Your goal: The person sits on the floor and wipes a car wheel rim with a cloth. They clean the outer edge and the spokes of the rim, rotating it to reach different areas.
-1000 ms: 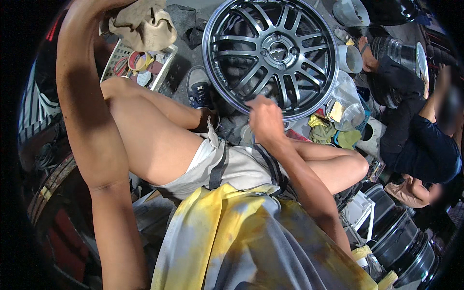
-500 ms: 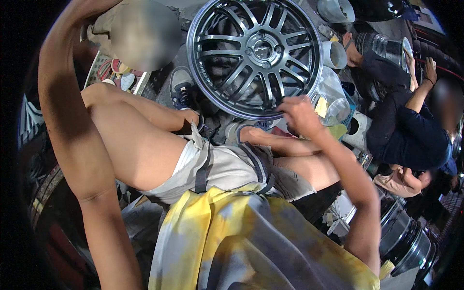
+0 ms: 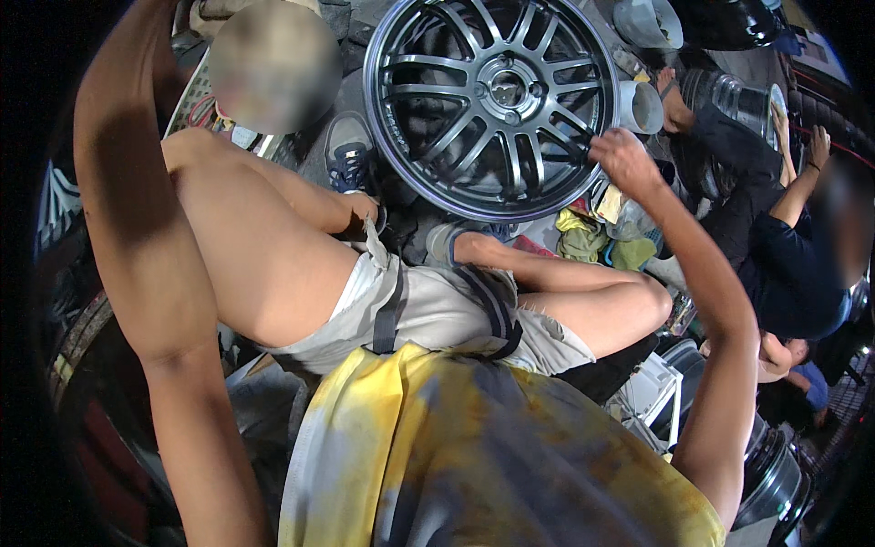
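Note:
A dark grey multi-spoke alloy wheel rim [image 3: 508, 88] with a bright outer lip lies in front of my feet, its spoked face toward me. My right hand [image 3: 627, 160] is at its right lower edge, with the fingers curled in and closed against the lip. A small dark patch shows at the fingertips, but what they pinch, if anything, I cannot make out. On the left my bare arm [image 3: 137, 210] stretches far up past the upper edge of the view, and the hand at its end is out of sight.
Crumpled yellow-green cloths [image 3: 583, 239] lie just below the rim. Right of it stand a pale bucket [image 3: 641, 108] and another white bucket [image 3: 649, 23]. A person in dark clothes [image 3: 793, 246] sits at the right beside a shiny metal wheel [image 3: 734, 96]. A crate [image 3: 193, 96] stands at upper left.
My right hand has moved right and slightly up along the wheel rim's edge. The yellow-green cloths below are more exposed. The whole view has shifted a little.

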Tool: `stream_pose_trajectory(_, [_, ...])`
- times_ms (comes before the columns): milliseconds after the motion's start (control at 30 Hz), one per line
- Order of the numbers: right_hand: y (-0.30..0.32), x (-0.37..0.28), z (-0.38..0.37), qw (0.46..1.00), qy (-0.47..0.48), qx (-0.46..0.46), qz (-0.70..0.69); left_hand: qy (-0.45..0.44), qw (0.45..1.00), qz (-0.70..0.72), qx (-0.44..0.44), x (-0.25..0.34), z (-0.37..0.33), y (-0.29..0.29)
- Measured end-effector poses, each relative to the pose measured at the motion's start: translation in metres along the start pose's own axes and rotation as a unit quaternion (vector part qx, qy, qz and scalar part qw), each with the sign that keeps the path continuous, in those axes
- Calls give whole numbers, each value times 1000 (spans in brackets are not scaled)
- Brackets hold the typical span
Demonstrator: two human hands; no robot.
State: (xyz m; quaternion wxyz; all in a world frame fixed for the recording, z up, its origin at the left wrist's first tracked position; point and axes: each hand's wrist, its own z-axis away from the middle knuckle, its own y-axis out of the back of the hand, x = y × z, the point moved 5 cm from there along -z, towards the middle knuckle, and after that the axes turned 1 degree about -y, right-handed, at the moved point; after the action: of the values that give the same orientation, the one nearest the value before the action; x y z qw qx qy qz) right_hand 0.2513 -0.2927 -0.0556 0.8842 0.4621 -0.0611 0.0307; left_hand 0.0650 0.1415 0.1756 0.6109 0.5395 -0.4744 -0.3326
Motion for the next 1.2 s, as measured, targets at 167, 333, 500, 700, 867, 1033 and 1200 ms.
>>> stream_pose_trajectory(167, [30,-131,0,942,-140,107,-285,-20,1000,2,2,3,6,5])
stream_pose_trajectory(333, [60,-201,-21,849,-204,246,-420,71,992,50,-90,5,-6,-2])
stream_pose_trajectory(500, [35,-144,29,852,-304,278,-322,15,1000,8,-20,1,5,3])
stream_pose_trajectory(700, [2,-27,9,812,-413,368,-187,53,997,52,-32,11,5,6])
stream_pose_trajectory(867, [3,47,-54,749,-480,431,-152,59,995,50,-60,19,0,11])
stream_pose_trajectory(1033, [36,93,-138,732,-419,512,-164,109,990,65,-66,17,-3,9])
stream_pose_trajectory(1200, [101,75,-222,756,-295,541,-220,66,997,45,-23,22,-3,8])
